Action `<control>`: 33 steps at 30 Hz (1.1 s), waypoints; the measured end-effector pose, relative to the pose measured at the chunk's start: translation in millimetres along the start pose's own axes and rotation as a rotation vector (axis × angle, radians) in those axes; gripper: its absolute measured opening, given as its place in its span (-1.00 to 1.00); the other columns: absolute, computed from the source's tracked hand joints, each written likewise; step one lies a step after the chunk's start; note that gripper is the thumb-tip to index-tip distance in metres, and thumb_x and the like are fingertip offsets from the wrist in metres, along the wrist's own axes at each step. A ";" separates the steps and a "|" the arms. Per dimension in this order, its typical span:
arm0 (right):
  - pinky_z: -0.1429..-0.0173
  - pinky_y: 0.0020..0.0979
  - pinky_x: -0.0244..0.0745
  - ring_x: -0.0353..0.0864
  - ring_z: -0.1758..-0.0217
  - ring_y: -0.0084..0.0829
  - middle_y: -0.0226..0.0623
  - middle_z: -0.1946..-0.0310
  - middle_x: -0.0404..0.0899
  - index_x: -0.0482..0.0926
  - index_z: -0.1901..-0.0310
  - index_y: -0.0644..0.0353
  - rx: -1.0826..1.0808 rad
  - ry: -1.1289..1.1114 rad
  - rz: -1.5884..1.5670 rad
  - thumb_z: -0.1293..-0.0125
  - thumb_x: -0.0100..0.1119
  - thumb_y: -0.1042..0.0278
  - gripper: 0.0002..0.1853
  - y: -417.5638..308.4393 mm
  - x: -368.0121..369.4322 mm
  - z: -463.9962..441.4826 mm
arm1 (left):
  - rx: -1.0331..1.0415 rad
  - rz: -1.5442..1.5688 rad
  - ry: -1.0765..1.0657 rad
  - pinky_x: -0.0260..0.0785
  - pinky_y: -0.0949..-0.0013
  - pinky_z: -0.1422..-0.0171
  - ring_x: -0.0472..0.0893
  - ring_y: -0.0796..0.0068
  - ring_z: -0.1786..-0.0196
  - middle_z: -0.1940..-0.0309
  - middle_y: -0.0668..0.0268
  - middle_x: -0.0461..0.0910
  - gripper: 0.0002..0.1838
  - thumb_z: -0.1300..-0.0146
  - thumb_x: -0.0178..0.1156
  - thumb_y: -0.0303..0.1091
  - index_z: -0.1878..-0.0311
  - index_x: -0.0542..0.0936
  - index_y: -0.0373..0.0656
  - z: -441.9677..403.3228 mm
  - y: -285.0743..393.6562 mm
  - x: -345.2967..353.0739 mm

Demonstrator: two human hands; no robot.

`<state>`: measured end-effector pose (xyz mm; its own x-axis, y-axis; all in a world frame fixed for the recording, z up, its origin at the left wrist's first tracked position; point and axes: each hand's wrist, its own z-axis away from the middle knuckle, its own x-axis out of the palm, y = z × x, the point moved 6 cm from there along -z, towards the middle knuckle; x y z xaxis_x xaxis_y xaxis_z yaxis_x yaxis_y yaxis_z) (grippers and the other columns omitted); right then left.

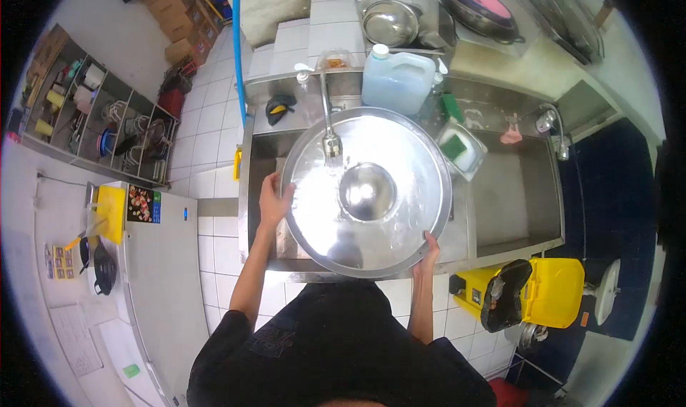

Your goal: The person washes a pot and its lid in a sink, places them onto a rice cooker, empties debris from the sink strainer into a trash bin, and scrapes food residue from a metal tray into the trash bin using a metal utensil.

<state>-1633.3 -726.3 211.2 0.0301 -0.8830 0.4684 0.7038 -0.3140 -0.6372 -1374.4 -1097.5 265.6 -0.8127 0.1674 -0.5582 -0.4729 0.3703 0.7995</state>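
A large round shiny metal basin (386, 253) is held over the left sink bowl, under the faucet (331, 139). At its middle shows a smaller shiny circle; I cannot tell if it is part of the basin or a separate bowl. My left hand (274, 201) grips the left rim, thumb on top and fingers at the outer side. On the lower right rim, my right hand (428, 253) has its thumb over the edge, while its other fingers are hidden beneath. Water seems to run from the faucet into the basin.
Behind the basin stand a blue liquid jug (400, 82) and a pump bottle (307, 96). A white container with a green sponge (454, 147) sits right of it. The right sink bowl (511, 200) has another faucet (563, 146). A yellow bin (557, 293) stands open at lower right.
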 end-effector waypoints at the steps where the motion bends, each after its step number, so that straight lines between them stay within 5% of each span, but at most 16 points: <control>1: -0.30 -0.17 0.36 0.48 -0.18 -0.11 -0.05 -0.15 0.46 0.30 -0.27 0.36 0.011 -0.034 0.018 -0.23 0.10 0.20 -0.38 -1.6 10.5 -1.9 | -0.208 0.134 -0.165 0.40 0.32 -0.08 0.56 0.37 0.04 0.05 0.17 0.57 -0.49 -0.24 0.29 -0.10 -0.13 0.47 -0.24 1.2 -25.5 3.8; 2: -0.31 -0.17 0.36 0.48 -0.19 -0.11 -0.05 -0.16 0.46 0.30 -0.28 0.35 0.026 -0.064 0.036 -0.24 0.10 0.19 -0.38 -1.4 20.1 -3.1 | -0.220 0.129 -0.159 0.40 0.32 -0.08 0.56 0.37 0.04 0.05 0.17 0.57 -0.49 -0.24 0.29 -0.10 -0.13 0.47 -0.24 7.1 -28.3 -5.2; 4: -0.29 -0.18 0.38 0.51 -0.16 -0.17 -0.09 -0.13 0.49 0.31 -0.27 0.32 0.052 -0.163 0.077 -0.28 0.09 0.14 -0.41 11.8 27.0 -29.4 | -0.777 0.547 -0.387 0.40 0.34 -0.06 0.55 0.40 0.06 0.06 0.19 0.57 -0.51 -0.26 0.25 -0.12 -0.11 0.48 -0.28 38.2 -48.1 -2.9; 7: -0.22 -0.21 0.42 0.54 -0.11 -0.23 -0.17 -0.09 0.53 0.38 -0.22 0.29 0.100 -0.226 0.076 -0.32 0.07 0.14 -0.48 33.3 38.4 -56.5 | -0.672 0.383 -0.155 0.38 0.25 0.11 0.54 0.39 0.26 0.28 0.22 0.62 -0.64 -0.28 0.13 -0.24 0.01 0.55 -0.34 70.0 -42.3 -31.9; 10: -0.22 -0.30 0.41 0.53 -0.09 -0.27 -0.18 -0.09 0.52 0.41 -0.21 0.30 0.079 -0.188 0.399 -0.38 0.08 0.14 -0.51 80.1 24.2 -108.1 | -0.535 0.307 0.015 0.36 0.22 0.19 0.53 0.34 0.36 0.41 0.20 0.60 -0.70 -0.26 0.11 -0.28 0.16 0.58 -0.39 92.9 -44.8 -46.1; 12: -0.21 -0.32 0.39 0.53 -0.08 -0.30 -0.19 -0.03 0.56 0.50 -0.13 0.33 -0.156 -0.096 0.852 -0.37 0.07 0.16 -0.56 88.0 37.6 -116.3 | -0.435 0.255 0.179 0.35 0.20 0.23 0.53 0.30 0.40 0.50 0.18 0.59 -0.71 -0.25 0.11 -0.30 0.26 0.59 -0.41 95.7 -43.8 -55.3; 13: -0.06 -0.37 0.45 0.61 0.07 -0.32 -0.21 0.15 0.65 0.63 0.06 0.24 -0.328 0.071 0.855 -0.24 0.09 0.35 -0.71 98.7 55.0 -107.7 | -0.349 0.079 0.146 0.35 0.19 0.25 0.52 0.21 0.44 0.51 0.11 0.58 -0.74 -0.24 0.09 -0.34 0.22 0.60 -0.40 93.1 -40.0 -56.0; 14: -0.09 -0.37 0.46 0.61 0.02 -0.35 -0.20 0.13 0.66 0.63 0.05 0.23 -0.328 -0.150 1.114 -0.18 0.08 0.47 -0.70 93.0 103.2 -82.6 | -0.265 -0.094 0.109 0.35 0.18 0.27 0.50 0.13 0.49 0.53 0.03 0.57 -0.75 -0.23 0.07 -0.38 0.18 0.60 -0.38 91.3 -34.1 -52.5; 17: -0.13 -0.24 0.46 0.57 -0.06 -0.19 -0.13 -0.08 0.57 0.46 -0.22 0.26 0.032 -0.662 0.790 -0.41 0.02 0.05 -0.49 125.4 218.0 -18.6 | -0.228 -0.186 0.132 0.41 0.08 0.27 0.56 -0.06 0.44 0.49 -0.06 0.58 -0.71 -0.13 0.05 -0.47 0.09 0.62 -0.27 91.1 5.1 -31.6; 19: -0.09 -0.21 0.46 0.55 -0.10 -0.20 -0.07 -0.15 0.51 0.38 -0.28 0.31 0.251 -0.760 0.526 -0.36 0.08 -0.10 -0.34 145.4 267.7 3.6 | -0.174 -0.293 0.144 0.43 0.05 0.26 0.60 -0.08 0.41 0.47 -0.05 0.59 -0.68 -0.09 0.05 -0.49 0.07 0.62 -0.24 94.7 16.9 -16.2; 22: -0.03 -0.19 0.46 0.54 -0.06 -0.20 -0.10 -0.08 0.52 0.37 -0.23 0.34 0.157 -0.661 0.629 -0.29 0.15 -0.17 -0.28 154.8 286.8 -13.9 | -0.131 -0.238 0.147 0.46 0.03 0.19 0.62 -0.08 0.31 0.38 -0.05 0.62 -0.58 0.02 0.11 -0.53 0.00 0.59 -0.21 96.2 23.6 -5.5; 24: 0.00 -0.26 0.44 0.54 0.06 -0.28 -0.18 0.08 0.55 0.43 -0.07 0.32 0.055 -0.420 0.781 -0.20 0.33 0.10 -0.46 173.1 244.3 -46.1 | 0.122 -0.145 0.091 0.47 0.04 0.15 0.63 -0.07 0.26 0.32 -0.03 0.63 -0.51 0.07 0.13 -0.58 -0.04 0.58 -0.18 105.9 33.2 -1.2; 25: -0.02 -0.29 0.43 0.54 0.10 -0.33 -0.20 0.12 0.56 0.43 -0.03 0.32 0.002 -0.369 0.803 -0.19 0.35 0.21 -0.52 174.3 225.6 -52.7 | 0.033 -0.209 -0.110 0.47 0.06 0.08 0.63 -0.02 0.15 0.18 0.02 0.63 -0.47 0.05 0.21 -0.54 -0.11 0.53 -0.16 114.6 9.8 12.1; 28: 0.02 -0.34 0.49 0.57 0.07 -0.34 -0.22 0.12 0.56 0.43 -0.01 0.29 0.147 -0.392 0.202 -0.19 0.24 0.54 -0.65 152.9 157.4 -28.3 | 0.257 -0.070 -0.265 0.45 0.10 -0.06 0.58 0.06 -0.01 0.07 0.09 0.61 -0.45 -0.01 0.32 -0.34 -0.14 0.50 -0.17 130.6 38.1 7.6; 30: 0.02 -0.36 0.50 0.58 0.08 -0.36 -0.30 0.11 0.54 0.38 -0.06 0.27 0.185 -0.331 0.159 -0.24 0.22 0.50 -0.63 139.3 102.5 -24.3 | 0.405 -0.054 -0.457 0.38 0.13 -0.20 0.50 0.11 -0.17 -0.01 0.12 0.59 -0.37 -0.06 0.35 -0.13 -0.21 0.45 -0.15 145.5 46.5 16.4; 33: 0.01 -0.35 0.49 0.56 0.04 -0.41 -0.36 0.07 0.53 0.39 -0.09 0.24 0.311 -0.168 0.046 -0.24 0.30 0.34 -0.57 151.8 25.5 -47.1 | 0.214 -0.078 -0.561 0.35 0.15 -0.23 0.49 0.09 -0.14 0.04 0.12 0.61 -0.50 -0.14 0.29 -0.10 -0.12 0.55 -0.12 160.0 20.8 23.7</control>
<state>-1559.2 -812.9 97.6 0.1648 -0.8158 0.5543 0.8807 -0.1314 -0.4551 -1349.0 -939.6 233.5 -0.4471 0.5675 -0.6914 -0.3976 0.5663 0.7219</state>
